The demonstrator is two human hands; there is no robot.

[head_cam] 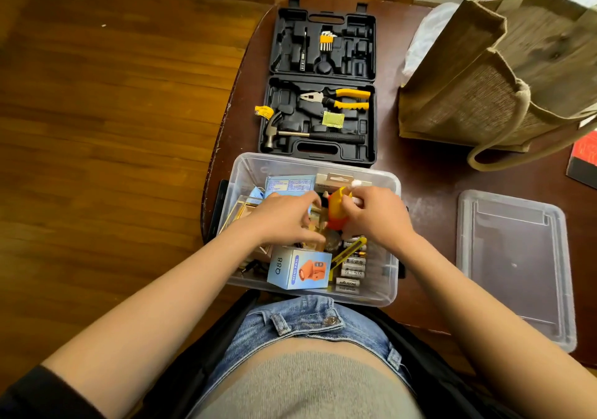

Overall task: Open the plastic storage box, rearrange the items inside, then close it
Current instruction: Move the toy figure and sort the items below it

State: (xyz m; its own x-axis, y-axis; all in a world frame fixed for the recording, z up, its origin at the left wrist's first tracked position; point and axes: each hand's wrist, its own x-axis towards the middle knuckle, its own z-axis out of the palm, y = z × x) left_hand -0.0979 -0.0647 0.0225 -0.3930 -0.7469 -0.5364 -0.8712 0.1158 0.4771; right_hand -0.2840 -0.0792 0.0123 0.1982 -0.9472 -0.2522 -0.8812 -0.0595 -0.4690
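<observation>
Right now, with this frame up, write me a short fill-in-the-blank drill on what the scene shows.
1. The right hand grips an orange and ____ gadget over the clear storage box.
2. The box's lid lies on the table to the person's ____.
3. Behind the box, the open black tool case holds pliers and a ____.
4. The left hand reaches ____ the box.

Missing: yellow; right; hammer; into

An orange mini fan (pixel 337 210) sits at twelve o'clock from its light-blue box (pixel 298 268); yellow-handled pliers (pixel 336 99) lie in a black case (pixel 318 121).
</observation>
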